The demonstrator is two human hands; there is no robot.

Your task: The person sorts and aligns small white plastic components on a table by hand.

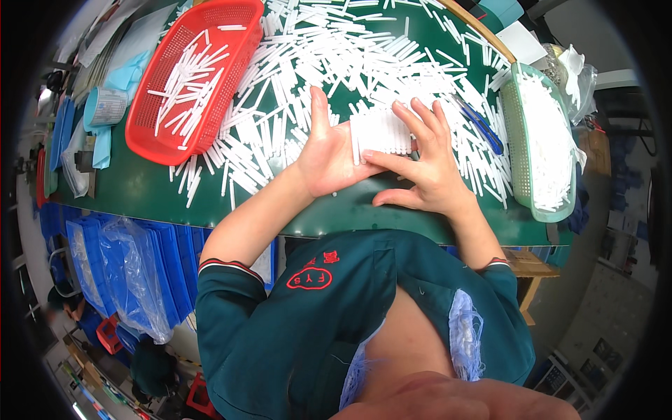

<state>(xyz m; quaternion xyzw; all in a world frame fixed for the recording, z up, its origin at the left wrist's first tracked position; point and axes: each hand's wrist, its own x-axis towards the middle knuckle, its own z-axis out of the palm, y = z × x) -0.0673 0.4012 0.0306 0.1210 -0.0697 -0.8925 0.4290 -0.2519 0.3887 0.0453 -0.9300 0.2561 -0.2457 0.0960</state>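
Observation:
Palm up, my left hand (pixel 327 159) supports a row of short white sticks (pixel 381 131) laid side by side across its fingers, with the thumb stretched away from them. Those sticks hide most of the left fingers. Over the row's right end, my right hand (pixel 435 168) has its fingers spread, and its index fingertip touches the lower edge of the sticks. Nothing is gripped in the right hand. Behind both hands, a loose heap of similar white sticks (pixel 297 66) covers much of the green table (pixel 150 192).
A red perforated basket (pixel 143 115) with white sticks stands at the left, and a pale green basket (pixel 521 143) full of them at the right. Beside it lies a slim blue-handled tool (pixel 483 127). Blue bins (pixel 171 259) are below the table's left front edge.

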